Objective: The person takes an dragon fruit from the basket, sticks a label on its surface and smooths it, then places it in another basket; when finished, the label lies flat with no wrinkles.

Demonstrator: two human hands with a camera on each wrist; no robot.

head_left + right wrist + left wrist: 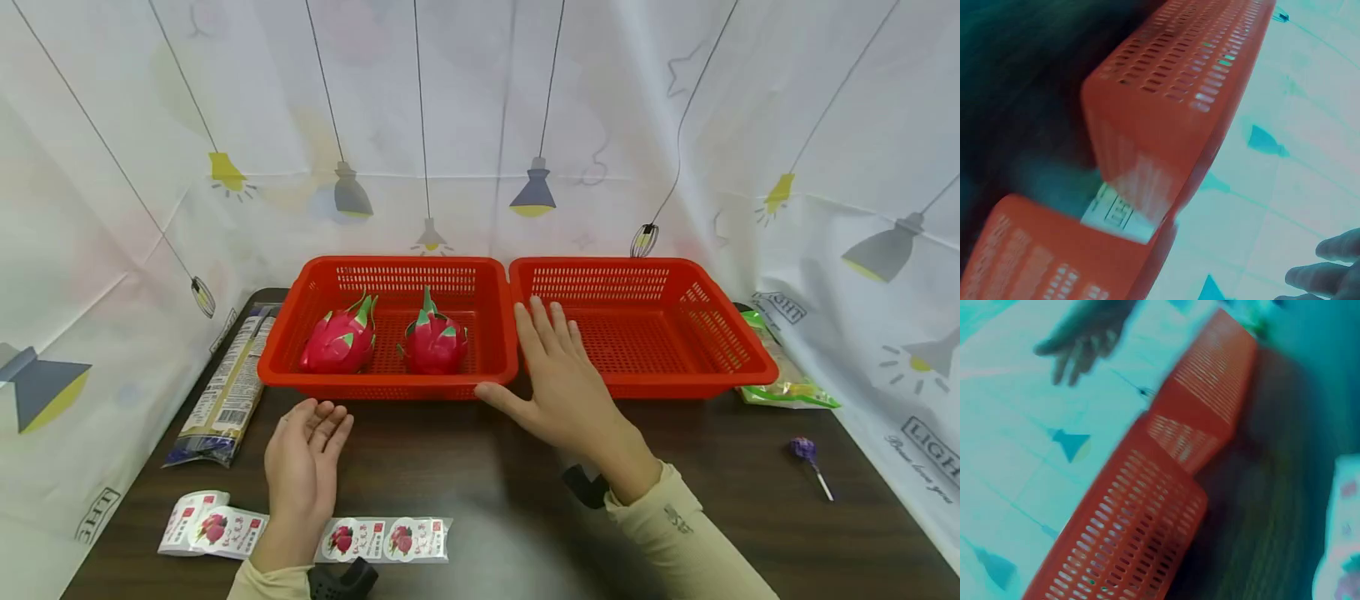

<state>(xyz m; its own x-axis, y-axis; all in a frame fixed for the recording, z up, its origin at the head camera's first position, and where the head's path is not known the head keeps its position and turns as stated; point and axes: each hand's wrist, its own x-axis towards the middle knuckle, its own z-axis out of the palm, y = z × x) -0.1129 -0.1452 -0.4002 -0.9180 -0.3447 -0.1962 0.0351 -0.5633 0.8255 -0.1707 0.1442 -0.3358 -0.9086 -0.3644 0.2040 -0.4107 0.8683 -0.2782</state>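
1. Fingers [529, 337] of the right hand [562, 400] are straight, with narrow gaps between them, back of the hand facing up; the thumb stands out to the left, near the corner of the left basket [390, 387].
2. Under and beyond those fingertips, in the head view, lies the left end of the right basket [675, 383]. The left wrist view shows that hand apart from both baskets, against the white backdrop [465, 100].
3. Left hand [303, 467] has its fingers close together and loosely bent, palm partly in sight, just short of the left basket's near wall.
4. Ahead of the left fingers, inside the left basket, sit two pink fruits with green tips: the left fruit [339, 346] almost straight beyond them, the right fruit [435, 346] farther over, between the two hands' fingers.
5. Behind the left fingers, a strip of printed labels [420, 540] lies on the dark tabletop [465, 467], showing to the right of the wrist; more labels [191, 518], partly stacked, show to its left.
6. Left of the left fingers, a long printed packet [225, 396] rests beside the left basket.
7. Well to the right of the right fingers, a green-and-clear packet [787, 375] lies partly hidden by the right basket; nearer the person is a purple lollipop [804, 452] with a white stick.
8. Both wrists carry black devices, one at the left wrist [341, 579] and one at the right [585, 487], next to pale sleeves [690, 533].
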